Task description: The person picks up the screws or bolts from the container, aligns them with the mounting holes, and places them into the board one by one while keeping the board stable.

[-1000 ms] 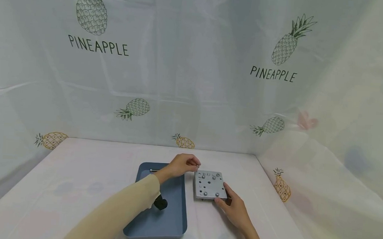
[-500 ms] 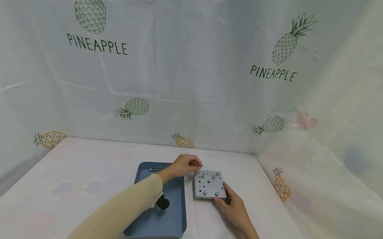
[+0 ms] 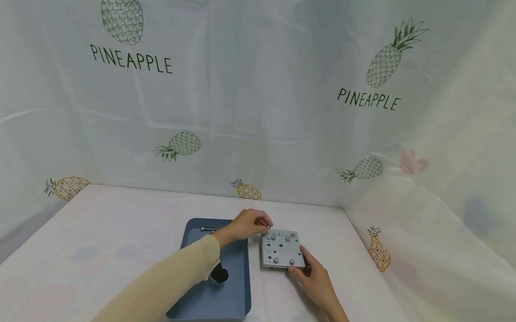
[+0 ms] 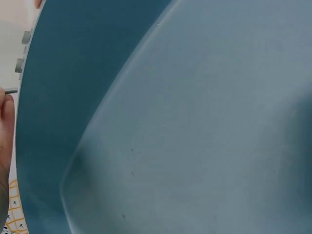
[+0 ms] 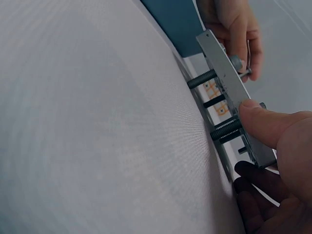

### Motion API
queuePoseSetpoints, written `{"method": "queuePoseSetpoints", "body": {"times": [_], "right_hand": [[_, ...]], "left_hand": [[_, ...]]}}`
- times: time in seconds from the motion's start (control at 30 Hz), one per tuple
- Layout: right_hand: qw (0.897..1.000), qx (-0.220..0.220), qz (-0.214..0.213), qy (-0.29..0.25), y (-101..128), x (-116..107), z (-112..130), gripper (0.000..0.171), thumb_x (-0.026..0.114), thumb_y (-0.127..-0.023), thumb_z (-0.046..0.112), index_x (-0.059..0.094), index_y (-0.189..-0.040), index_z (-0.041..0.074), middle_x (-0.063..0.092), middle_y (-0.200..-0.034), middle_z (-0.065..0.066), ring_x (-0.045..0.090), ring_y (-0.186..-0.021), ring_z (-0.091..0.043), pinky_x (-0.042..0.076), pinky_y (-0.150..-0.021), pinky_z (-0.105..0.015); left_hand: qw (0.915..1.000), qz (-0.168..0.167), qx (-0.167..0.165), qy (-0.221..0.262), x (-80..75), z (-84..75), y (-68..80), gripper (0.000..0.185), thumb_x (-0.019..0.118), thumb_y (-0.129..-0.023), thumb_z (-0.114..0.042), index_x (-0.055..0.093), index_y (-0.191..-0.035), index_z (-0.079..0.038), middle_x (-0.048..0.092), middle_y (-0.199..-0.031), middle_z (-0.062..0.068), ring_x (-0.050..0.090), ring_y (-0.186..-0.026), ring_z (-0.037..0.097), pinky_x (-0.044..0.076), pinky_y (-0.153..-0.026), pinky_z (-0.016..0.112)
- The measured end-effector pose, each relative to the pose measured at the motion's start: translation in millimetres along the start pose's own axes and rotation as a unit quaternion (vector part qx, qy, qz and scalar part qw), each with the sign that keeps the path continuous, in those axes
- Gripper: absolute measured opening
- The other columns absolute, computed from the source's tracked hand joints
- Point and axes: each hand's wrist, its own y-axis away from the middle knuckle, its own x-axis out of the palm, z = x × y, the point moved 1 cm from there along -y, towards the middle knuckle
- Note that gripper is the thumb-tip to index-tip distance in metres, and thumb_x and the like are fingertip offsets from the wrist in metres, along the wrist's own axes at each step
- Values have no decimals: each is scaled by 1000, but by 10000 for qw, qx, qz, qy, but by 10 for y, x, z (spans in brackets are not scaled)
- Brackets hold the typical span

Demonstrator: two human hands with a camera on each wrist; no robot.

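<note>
A square metal plate (image 3: 287, 251) with drilled holes and several bolts lies right of the tray. My right hand (image 3: 318, 280) grips its near right corner, and in the right wrist view the thumb (image 5: 261, 119) presses its edge while other fingers curl below. Threaded bolt shanks (image 5: 226, 130) stick out of the plate's underside. At the far left corner of the plate, my left hand (image 3: 248, 223) pinches a small screw (image 5: 246, 73) by thumb and fingertips. The left wrist view catches the slim metal shank (image 4: 10, 90) at those fingertips; most of that hand is out of frame.
A blue-grey tray (image 3: 219, 307) lies under the left forearm. In it are a long bolt (image 3: 208, 229) and a black-ended object (image 3: 220, 274), partly hidden by the sleeve. A pineapple-print curtain (image 3: 261, 107) hangs behind the white-covered table (image 3: 127, 232).
My left hand has shifted slightly right with the screw, from beside the plate to over its far left corner. The right hand and the plate have stayed in place.
</note>
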Motion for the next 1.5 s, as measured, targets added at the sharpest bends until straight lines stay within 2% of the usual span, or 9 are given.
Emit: {"method": "queuePoseSetpoints", "body": {"times": [0.37, 0.67, 0.93, 1.2, 1.5], "right_hand": [[9999, -93, -55, 50, 0, -10, 2, 82, 81, -96, 35, 43, -160, 2, 65, -143, -21, 69, -116, -22, 57, -100, -42], [10000, -38, -8, -75, 13, -17, 20, 82, 81, -96, 33, 42, -162, 3, 63, -146, -20, 68, -119, -22, 56, -102, -41], [9999, -131, 15, 9, 17, -21, 14, 83, 80, -97, 37, 42, -161, 2, 61, -148, -23, 67, -123, -27, 54, -104, -45], [10000, -36, 18, 9, 15, -11, 6, 83, 80, -96, 36, 41, -162, 4, 60, -149, -22, 67, -122, -25, 54, -105, -46], [10000, -90, 36, -15, 17, -22, 12, 82, 80, -97, 35, 41, -162, 2, 61, -148, -22, 68, -121, -24, 55, -103, -43]], "left_hand": [[9999, -27, -39, -124, 25, 57, -39, 15, 76, -99, -9, 78, -114, -10, 76, -100, -4, 67, -92, 8, 55, -87, 30], [9999, 62, 27, -158, 25, 23, -22, 14, 76, -99, -8, 78, -113, -9, 76, -100, -2, 67, -92, 8, 55, -88, 30], [9996, 67, 92, -240, 39, 17, -26, 14, 76, -98, -5, 78, -111, -10, 76, -101, -1, 68, -94, 10, 56, -88, 32], [9995, 23, 155, -286, 70, -9, -24, 14, 76, -96, 0, 78, -108, -7, 76, -100, 2, 71, -95, 13, 58, -90, 33], [9994, 75, 128, -326, 48, -14, -5, 15, 77, -95, 0, 77, -108, -7, 77, -103, 3, 71, -95, 11, 58, -90, 30]]}}
